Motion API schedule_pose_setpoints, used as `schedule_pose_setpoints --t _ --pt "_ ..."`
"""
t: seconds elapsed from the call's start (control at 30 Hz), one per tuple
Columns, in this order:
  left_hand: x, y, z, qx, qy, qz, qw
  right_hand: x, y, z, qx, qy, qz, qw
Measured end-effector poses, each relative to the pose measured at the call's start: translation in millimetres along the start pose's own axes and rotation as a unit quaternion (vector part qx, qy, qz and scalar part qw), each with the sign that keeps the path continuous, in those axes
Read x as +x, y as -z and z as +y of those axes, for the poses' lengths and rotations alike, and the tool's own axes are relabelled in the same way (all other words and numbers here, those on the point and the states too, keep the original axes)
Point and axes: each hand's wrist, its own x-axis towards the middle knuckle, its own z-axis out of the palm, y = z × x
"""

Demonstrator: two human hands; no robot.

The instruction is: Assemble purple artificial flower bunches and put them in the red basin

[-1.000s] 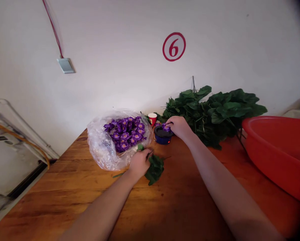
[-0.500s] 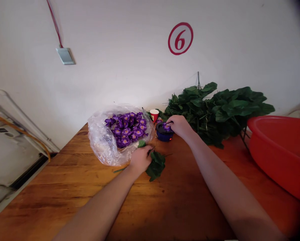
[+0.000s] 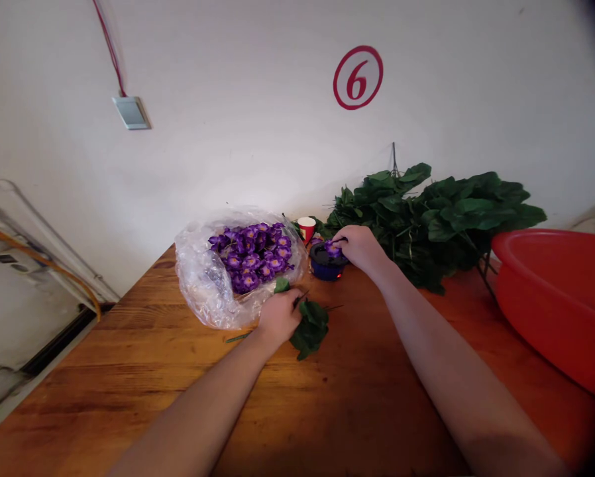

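Observation:
My left hand [image 3: 279, 314] is closed round the stem of a green artificial leaf sprig [image 3: 311, 328], just above the wooden table [image 3: 178, 384]. Its leaves show on both sides of the fist. Between the fingertips of my right hand [image 3: 360, 246] is a purple artificial flower [image 3: 334, 249], held over the top of a small blue pot [image 3: 327, 268] with a dark rim and a red light on its side. Whether the flower touches what is in the pot, I cannot tell. Left of the pot, a clear plastic bag [image 3: 198, 295] lies open around many purple flowers [image 3: 250, 255].
A red and white paper cup [image 3: 306, 228] stands behind the pot. Bunches of green leaf stems [image 3: 427, 212] are heaped against the wall at the back right. A large red basin [image 3: 550, 298] takes up the right side of the table.
My right hand has shifted very slightly right with the flower, still over the pot. The left hand and its leaf sprig stay in place.

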Motion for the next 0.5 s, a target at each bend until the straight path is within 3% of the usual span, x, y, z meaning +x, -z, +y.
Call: schedule_pose_setpoints --t 0.3,0.5 --pt "0.7 -1.2 -1.6 -0.009 -0.001 -0.012 1.0 -4.6 -2.3 1.8 0.05 -0.028 -0.015 0.998" --pt "2.1 -2.4 -2.4 -0.011 -0.002 -0.013 1.0 -7.1 13.9 -3.5 0.059 -0.037 -0.025 0.997"
